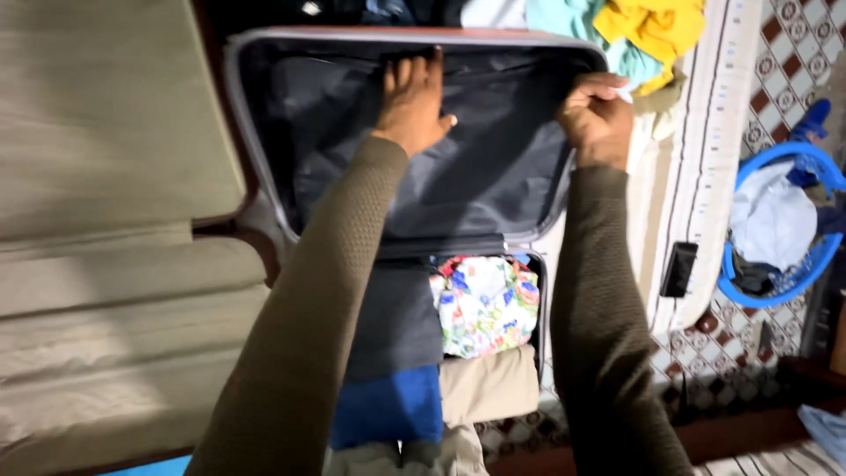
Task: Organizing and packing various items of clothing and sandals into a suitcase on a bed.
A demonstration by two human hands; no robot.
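Item: open suitcase lid (441, 167) on the bed, above packed folded clothes (483, 304). Our left hand (412, 101) lies released, flat on the lining; our right hand (597, 115) is clenched on the lid's rim. Risk: we judge the lid may drop shut or the lining may snag

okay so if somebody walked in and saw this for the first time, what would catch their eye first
Most likely the open suitcase in the middle, its dark lined lid spread wide with the left hand flat on the lining and the right hand closed at the lid's right rim. Below the lid, a bright floral garment stands out among grey, blue and beige folded clothes. At the right edge, a blue laundry basket sits on a patterned tile floor.
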